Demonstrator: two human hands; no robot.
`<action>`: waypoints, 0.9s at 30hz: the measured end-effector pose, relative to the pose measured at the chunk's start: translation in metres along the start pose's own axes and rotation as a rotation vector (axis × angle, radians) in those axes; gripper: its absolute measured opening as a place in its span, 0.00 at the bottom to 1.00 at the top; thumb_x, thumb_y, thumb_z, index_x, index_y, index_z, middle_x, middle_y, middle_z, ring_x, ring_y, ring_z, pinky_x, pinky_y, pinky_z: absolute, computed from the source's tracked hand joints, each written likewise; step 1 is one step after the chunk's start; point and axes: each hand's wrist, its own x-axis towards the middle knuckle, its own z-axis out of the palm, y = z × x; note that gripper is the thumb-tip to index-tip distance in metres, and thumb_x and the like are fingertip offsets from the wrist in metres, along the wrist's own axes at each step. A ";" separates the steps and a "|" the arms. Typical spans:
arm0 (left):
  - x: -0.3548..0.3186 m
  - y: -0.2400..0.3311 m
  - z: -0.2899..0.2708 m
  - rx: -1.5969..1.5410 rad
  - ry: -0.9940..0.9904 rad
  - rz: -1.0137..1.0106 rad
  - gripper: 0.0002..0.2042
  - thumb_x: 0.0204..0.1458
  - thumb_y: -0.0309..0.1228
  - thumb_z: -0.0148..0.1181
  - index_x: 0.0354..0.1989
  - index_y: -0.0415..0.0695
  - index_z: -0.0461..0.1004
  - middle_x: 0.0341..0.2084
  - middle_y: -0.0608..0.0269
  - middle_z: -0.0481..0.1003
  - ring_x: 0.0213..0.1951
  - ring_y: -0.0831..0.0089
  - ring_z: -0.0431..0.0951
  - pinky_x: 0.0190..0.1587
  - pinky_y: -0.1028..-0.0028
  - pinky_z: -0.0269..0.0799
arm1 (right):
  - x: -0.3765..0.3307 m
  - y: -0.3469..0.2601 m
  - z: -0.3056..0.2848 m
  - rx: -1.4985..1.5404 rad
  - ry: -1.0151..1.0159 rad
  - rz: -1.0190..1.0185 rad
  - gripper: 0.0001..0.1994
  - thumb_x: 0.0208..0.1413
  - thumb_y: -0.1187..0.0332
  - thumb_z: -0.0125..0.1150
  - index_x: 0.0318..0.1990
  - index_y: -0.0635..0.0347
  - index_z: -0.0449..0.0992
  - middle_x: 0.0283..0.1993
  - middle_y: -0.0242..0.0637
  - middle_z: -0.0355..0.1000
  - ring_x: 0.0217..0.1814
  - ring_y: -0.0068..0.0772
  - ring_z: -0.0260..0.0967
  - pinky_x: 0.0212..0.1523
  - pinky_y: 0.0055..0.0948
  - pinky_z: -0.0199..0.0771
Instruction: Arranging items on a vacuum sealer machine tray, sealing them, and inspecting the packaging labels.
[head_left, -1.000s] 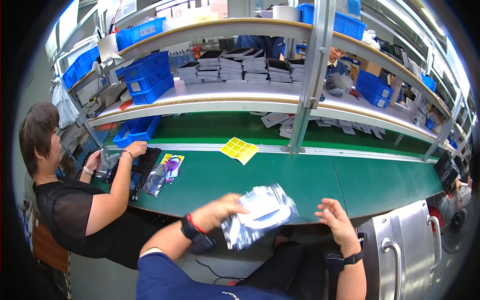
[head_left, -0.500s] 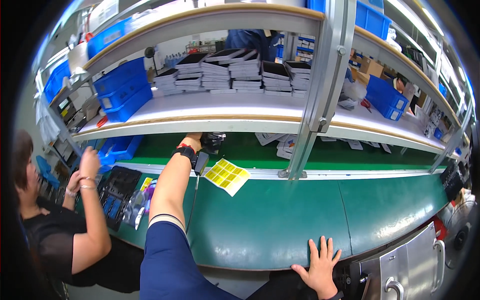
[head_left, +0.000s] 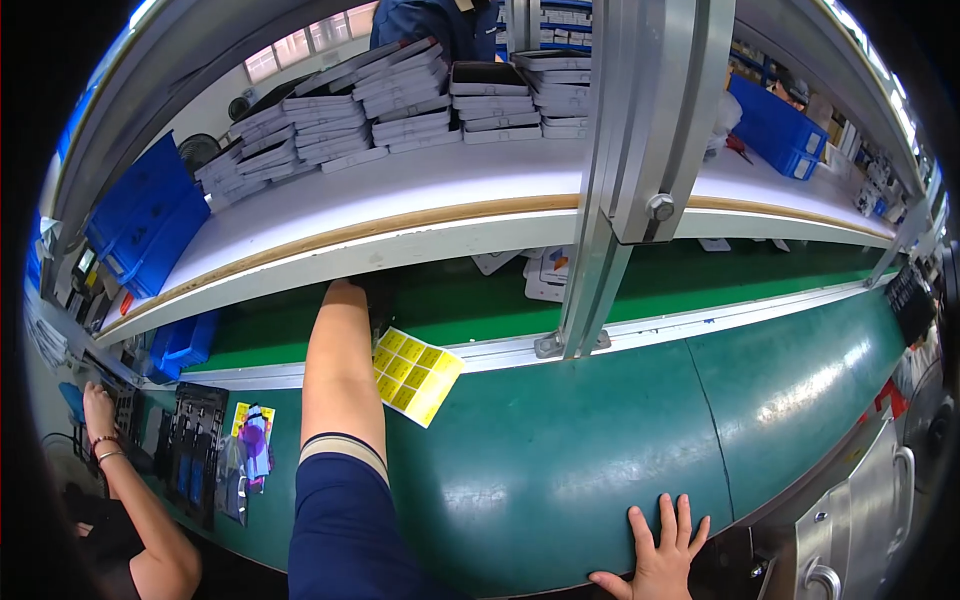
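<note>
My left forearm (head_left: 335, 370) stretches forward across the green conveyor belt (head_left: 560, 470). Its hand is hidden beneath the front edge of the white shelf (head_left: 420, 215). A yellow sheet of square labels (head_left: 415, 375) lies on the belt just right of that forearm. My right hand (head_left: 660, 550) rests flat on the near edge of the belt, fingers spread, holding nothing.
A co-worker's hand (head_left: 100, 405) works at far left beside black trays (head_left: 195, 450) and a colourful packet (head_left: 250, 445). Stacks of flat boxes (head_left: 400, 110) and blue bins (head_left: 150, 220) fill the shelf. A metal post (head_left: 630, 150) stands centre-right, a steel cabinet (head_left: 850, 520) at lower right.
A second ago both hands held a clear plastic bag near my body. Since then my left arm has reached far forward under the shelf, and my right hand has dropped onto the belt's edge.
</note>
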 end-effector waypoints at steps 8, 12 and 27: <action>-0.086 0.061 -0.047 0.126 0.156 -0.311 0.29 0.45 0.47 0.57 0.54 0.46 0.64 0.52 0.47 0.65 0.53 0.53 0.65 0.55 0.58 0.61 | -0.001 0.002 0.018 -0.055 0.074 -0.035 0.43 0.39 0.33 0.53 0.57 0.58 0.62 0.62 0.60 0.48 0.67 0.63 0.37 0.57 0.70 0.27; -0.139 0.141 -0.087 0.167 0.291 -0.437 0.30 0.44 0.48 0.59 0.55 0.47 0.63 0.53 0.46 0.64 0.55 0.52 0.64 0.57 0.58 0.59 | -0.004 0.012 0.020 0.056 0.183 -0.036 0.42 0.37 0.32 0.55 0.56 0.53 0.65 0.62 0.59 0.50 0.67 0.63 0.38 0.56 0.72 0.26; -0.390 0.283 -0.074 0.369 -0.377 -0.069 0.34 0.43 0.58 0.53 0.55 0.46 0.67 0.55 0.48 0.63 0.58 0.50 0.60 0.57 0.60 0.59 | -0.016 0.023 0.032 0.033 0.176 -0.130 0.39 0.46 0.38 0.52 0.63 0.47 0.55 0.67 0.50 0.45 0.70 0.55 0.33 0.64 0.60 0.27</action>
